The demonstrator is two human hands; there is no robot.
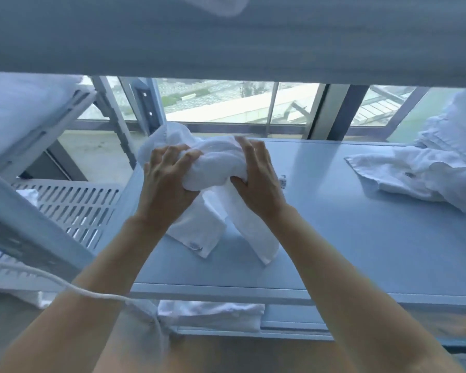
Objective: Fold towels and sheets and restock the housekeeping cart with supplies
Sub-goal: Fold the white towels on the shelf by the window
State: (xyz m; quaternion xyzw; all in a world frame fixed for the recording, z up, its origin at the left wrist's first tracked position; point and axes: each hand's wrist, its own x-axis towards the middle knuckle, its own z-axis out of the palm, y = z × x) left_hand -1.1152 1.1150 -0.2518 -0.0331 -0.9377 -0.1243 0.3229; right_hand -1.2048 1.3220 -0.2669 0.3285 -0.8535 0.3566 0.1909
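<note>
Your two bare forearms reach up from the bottom edge, and a white cord (73, 288) crosses in front of your left forearm. Past them, both of your hands hold one bunched white towel (218, 162) above the pale shelf (361, 238).

Your left hand (167, 179) has its fingers curled over the top of the bundle, knuckles up, the fingertips dug into the cloth. Your right hand (256, 176) presses against the right side of the same bundle, fingers lying along the upper fold and the thumb tucked under, pinching cloth. Neither hand is spread flat; both grip the towel.

Two loose ends of the towel hang down between your wrists and rest on the shelf. One end carries a small blue mark near its corner. Part of the towel trails away toward the far left edge of the shelf.

To your right, a second towel (404, 173) lies crumpled on the same shelf, well apart from your hands, with a heap of white linen (452, 130) behind it. On your left a perforated rack (73, 208) stands beside the shelf. Folded white cloth (213, 316) sits on the tier below, just under the front lip. Windows (226, 103) run behind the shelf.
</note>
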